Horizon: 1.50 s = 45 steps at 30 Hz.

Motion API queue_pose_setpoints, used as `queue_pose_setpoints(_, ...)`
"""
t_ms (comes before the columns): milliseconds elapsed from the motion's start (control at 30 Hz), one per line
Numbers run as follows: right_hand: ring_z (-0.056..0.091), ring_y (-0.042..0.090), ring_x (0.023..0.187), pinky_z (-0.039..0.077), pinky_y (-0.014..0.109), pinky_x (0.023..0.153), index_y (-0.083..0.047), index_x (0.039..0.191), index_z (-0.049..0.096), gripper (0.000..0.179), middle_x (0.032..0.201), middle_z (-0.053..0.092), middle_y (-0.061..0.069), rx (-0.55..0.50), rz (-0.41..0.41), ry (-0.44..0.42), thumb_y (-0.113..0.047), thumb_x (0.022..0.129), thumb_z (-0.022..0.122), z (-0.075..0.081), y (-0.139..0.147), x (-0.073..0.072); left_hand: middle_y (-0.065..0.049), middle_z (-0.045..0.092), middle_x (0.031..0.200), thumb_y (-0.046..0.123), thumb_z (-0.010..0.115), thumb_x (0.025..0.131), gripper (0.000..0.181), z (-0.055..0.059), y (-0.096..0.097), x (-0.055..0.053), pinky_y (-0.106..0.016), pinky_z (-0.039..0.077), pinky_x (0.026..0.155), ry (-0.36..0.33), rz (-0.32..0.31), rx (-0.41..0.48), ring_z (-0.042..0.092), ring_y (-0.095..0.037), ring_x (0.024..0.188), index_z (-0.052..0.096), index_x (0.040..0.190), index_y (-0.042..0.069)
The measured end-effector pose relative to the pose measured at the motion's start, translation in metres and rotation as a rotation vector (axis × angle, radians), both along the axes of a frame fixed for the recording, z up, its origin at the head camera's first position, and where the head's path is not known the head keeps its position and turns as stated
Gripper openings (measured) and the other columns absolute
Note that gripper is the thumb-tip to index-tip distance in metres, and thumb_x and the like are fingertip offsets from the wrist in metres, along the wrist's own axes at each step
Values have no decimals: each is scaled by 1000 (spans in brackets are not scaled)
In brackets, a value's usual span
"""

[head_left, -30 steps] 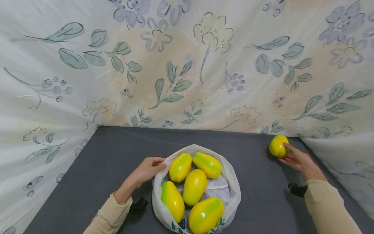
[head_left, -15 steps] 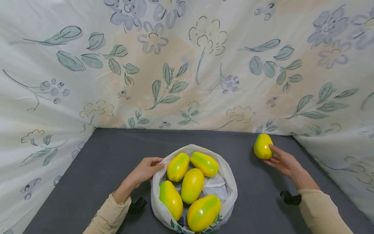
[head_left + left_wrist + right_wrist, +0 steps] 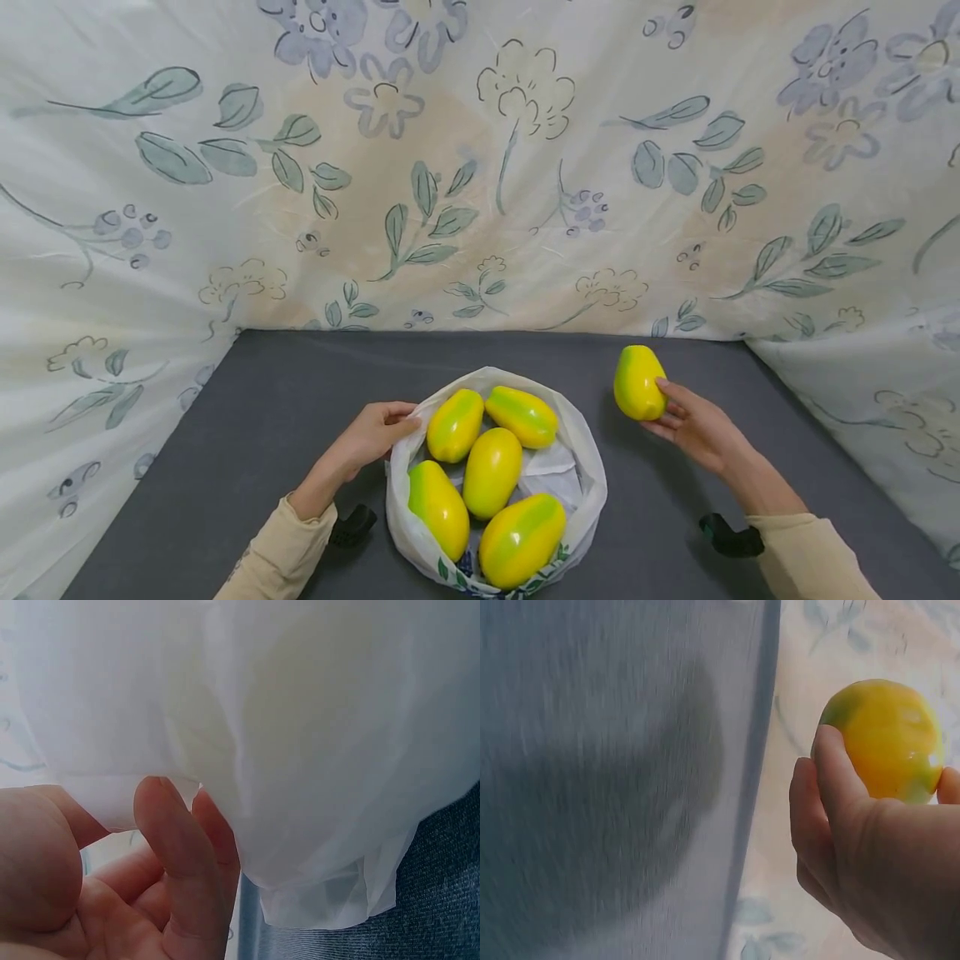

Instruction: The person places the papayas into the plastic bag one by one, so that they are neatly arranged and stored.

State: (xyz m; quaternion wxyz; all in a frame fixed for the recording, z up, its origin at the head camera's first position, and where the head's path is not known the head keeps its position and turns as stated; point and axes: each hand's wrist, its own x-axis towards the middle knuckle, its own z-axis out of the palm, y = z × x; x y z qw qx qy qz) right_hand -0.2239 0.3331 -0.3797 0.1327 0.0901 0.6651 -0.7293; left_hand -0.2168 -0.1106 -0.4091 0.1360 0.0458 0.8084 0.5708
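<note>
My right hand (image 3: 697, 429) grips a glossy yellow-green papaya (image 3: 640, 383) to the right of a white plastic bag (image 3: 596, 492). In the right wrist view, thumb and fingers wrap the lower sides of that papaya (image 3: 889, 739). My left hand (image 3: 375, 437) pinches the bag's rim at its left side. Seen from the left wrist, the thin translucent bag wall (image 3: 315, 750) fills most of the view, its edge between thumb and fingers. The bag stands with its mouth wide open, and several papayas (image 3: 492, 473) lie inside, with white crumpled material showing at the right.
A dark grey cloth (image 3: 300, 367) covers the table under the bag. Behind it and along both sides hangs a pale floral curtain (image 3: 420, 167). The papaya's shadow falls on the cloth, apart from the fruit.
My right hand has carried the papaya leftward from the far right, closer to the bag. The left hand keeps its hold on the rim, and the head view has shifted slightly.
</note>
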Motion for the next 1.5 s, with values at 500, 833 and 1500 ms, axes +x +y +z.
queue_pose_setpoints(500,56,20,105,46,38,93,3,148,8,71,127,37,13,31,161,78,-37,101,45,5,-45,28,-10,64,108,16,58,97,37,-2,-2,-2,-34,55,66,1,18,-4,62,-19,81,57,129,-1)
queue_pose_setpoints(833,55,23,105,45,40,95,0,148,12,70,132,34,17,-22,137,19,-36,100,48,11,-78,46,-11,64,109,16,57,97,37,-1,-3,-2,-34,55,66,-5,17,-3,63,-19,82,56,129,-1)
queue_pose_setpoints(1500,54,32,113,43,48,95,-8,147,9,78,136,34,26,52,79,-40,-34,95,60,0,-106,62,-12,64,109,15,57,97,36,2,-1,-1,-34,55,65,6,-3,9,63,-19,81,56,129,-2)
